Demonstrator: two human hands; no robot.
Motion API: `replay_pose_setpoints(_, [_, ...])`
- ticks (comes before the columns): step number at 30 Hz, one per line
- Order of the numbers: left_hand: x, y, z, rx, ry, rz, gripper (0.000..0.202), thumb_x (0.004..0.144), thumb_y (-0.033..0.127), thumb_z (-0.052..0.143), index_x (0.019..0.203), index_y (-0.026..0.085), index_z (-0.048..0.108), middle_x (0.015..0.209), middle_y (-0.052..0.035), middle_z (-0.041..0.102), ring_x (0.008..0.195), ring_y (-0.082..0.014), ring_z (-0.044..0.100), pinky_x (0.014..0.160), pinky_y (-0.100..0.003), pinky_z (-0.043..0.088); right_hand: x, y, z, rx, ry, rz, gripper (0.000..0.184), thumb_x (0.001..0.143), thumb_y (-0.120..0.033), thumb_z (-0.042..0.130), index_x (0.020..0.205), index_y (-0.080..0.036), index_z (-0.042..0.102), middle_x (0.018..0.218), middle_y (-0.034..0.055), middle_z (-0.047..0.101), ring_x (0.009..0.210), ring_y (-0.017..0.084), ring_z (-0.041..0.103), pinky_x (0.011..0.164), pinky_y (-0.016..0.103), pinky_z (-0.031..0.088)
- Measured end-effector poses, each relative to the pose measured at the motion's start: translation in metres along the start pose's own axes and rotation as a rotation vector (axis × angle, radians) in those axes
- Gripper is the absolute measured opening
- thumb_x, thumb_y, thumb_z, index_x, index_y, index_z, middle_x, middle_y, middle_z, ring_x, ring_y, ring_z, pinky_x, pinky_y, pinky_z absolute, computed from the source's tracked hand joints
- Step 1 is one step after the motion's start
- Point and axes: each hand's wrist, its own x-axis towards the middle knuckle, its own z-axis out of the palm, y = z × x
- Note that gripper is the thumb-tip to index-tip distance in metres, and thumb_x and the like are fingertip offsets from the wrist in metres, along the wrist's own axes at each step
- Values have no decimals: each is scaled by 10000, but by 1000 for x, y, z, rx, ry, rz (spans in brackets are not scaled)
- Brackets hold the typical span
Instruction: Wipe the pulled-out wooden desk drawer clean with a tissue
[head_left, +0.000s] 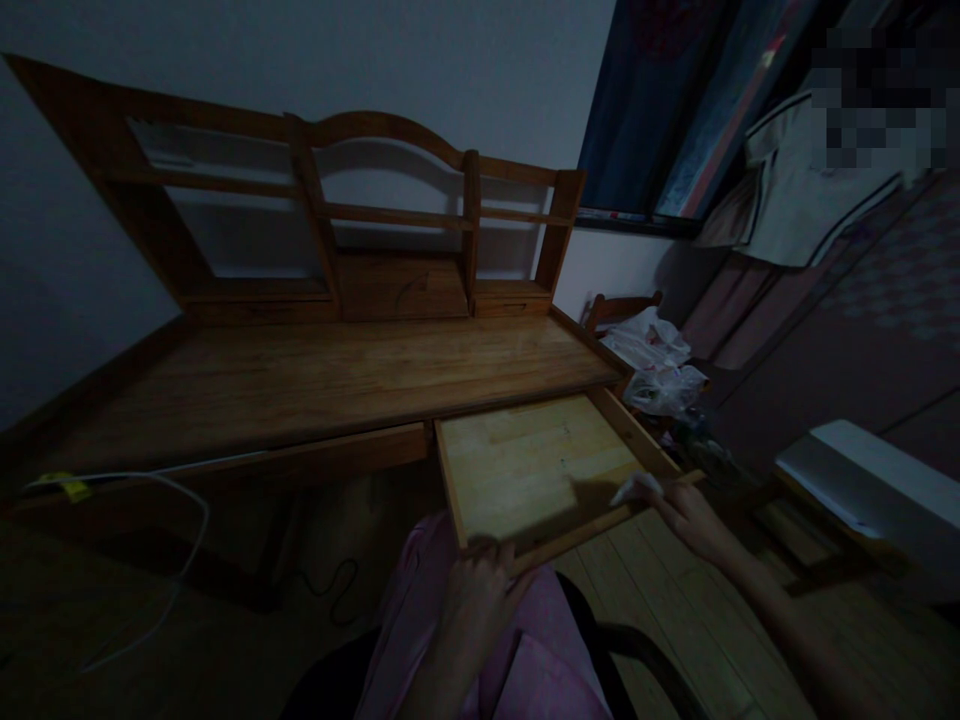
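Observation:
A pulled-out wooden drawer (525, 460) with a bare pale bottom sticks out from under the desk top (337, 380). My left hand (480, 580) curls its fingers over the drawer's front rail near the left corner. My right hand (686, 515) rests at the drawer's front right corner, fingers closed on a small white cloth or tissue (634, 487) that lies on the rail.
A wooden hutch (330, 220) with bare shelves stands at the back of the desk. A white cable (180, 500) trails off the desk's left. Plastic bags (660, 365) sit on a chair at right. A white box (862, 480) lies lower right. Clothes hang beyond.

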Motion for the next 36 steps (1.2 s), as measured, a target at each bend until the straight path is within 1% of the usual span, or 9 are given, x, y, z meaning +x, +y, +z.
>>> replay_pose_setpoints(3, [1, -1, 2, -12, 0, 5, 331, 948, 435, 530, 1058, 171, 698, 964, -121, 733, 931, -269, 692, 818, -378, 533, -11, -2, 7, -93, -9, -153, 430, 997, -446, 350, 1115, -251, 715, 1141, 82, 715, 1067, 262, 659, 948, 404, 513])
replay_pose_setpoints(5, [1, -1, 3, -15, -1, 10, 326, 948, 430, 534, 1077, 177, 694, 968, -116, 734, 932, -268, 693, 820, -379, 532, -21, -11, 17, -155, 49, -248, 371, 995, -361, 385, 1214, -277, 672, 1274, 76, 652, 1186, 254, 599, 1014, 441, 484])
replay_pose_setpoints(10, [1, -1, 2, 22, -5, 19, 316, 941, 429, 549, 1073, 179, 691, 983, -112, 734, 934, -255, 692, 811, -357, 528, -40, -54, 51, -98, 135, -346, 417, 988, -261, 395, 1374, -285, 551, 1367, 84, 561, 1326, 266, 472, 1096, 496, 423])
replay_pose_setpoints(12, [1, 0, 1, 30, -6, 24, 312, 947, 430, 539, 1058, 181, 689, 986, -105, 734, 938, -249, 690, 810, -350, 527, -45, -69, 62, -65, 117, -359, 443, 984, -251, 386, 1408, -283, 512, 1387, 85, 541, 1354, 278, 435, 1126, 531, 381])
replay_pose_setpoints(17, [0, -1, 2, 32, 11, 34, 327, 957, 455, 513, 1062, 194, 679, 977, -83, 735, 928, -234, 693, 804, -336, 526, -45, -76, 72, -75, 30, -401, 527, 956, -253, 426, 1482, -275, 418, 1440, 91, 496, 1389, 295, 377, 1150, 565, 330])
replay_pose_setpoints(21, [0, -4, 6, 33, 30, 50, 332, 959, 455, 510, 1089, 194, 668, 972, -85, 733, 920, -230, 694, 794, -326, 521, -40, -62, 64, -103, -56, -481, 568, 956, -260, 426, 1519, -270, 358, 1450, 99, 497, 1364, 280, 416, 1130, 531, 372])
replay_pose_setpoints(24, [0, -5, 8, 21, 41, 51, 340, 960, 453, 503, 1060, 178, 677, 961, -96, 729, 911, -241, 693, 795, -341, 523, -37, -46, 55, -151, -63, -472, 543, 970, -263, 419, 1511, -282, 373, 1470, 86, 491, 1374, 267, 418, 1123, 514, 390])
replay_pose_setpoints(30, [-1, -1, 3, 11, 40, 33, 344, 959, 451, 502, 1044, 175, 688, 939, -98, 732, 902, -252, 693, 810, -356, 521, -32, 10, 30, -215, 33, -369, 449, 995, -279, 374, 1421, -307, 511, 1469, 47, 510, 1385, 245, 427, 1116, 495, 412])
replay_pose_setpoints(36, [-1, -1, 0, -1, -1, 30, 326, 950, 428, 527, 1060, 168, 689, 976, -115, 733, 925, -265, 689, 804, -371, 525, -21, 69, 4, -234, 74, -161, 436, 1000, -365, 316, 1294, -296, 631, 1413, 53, 563, 1314, 256, 512, 1105, 492, 422])
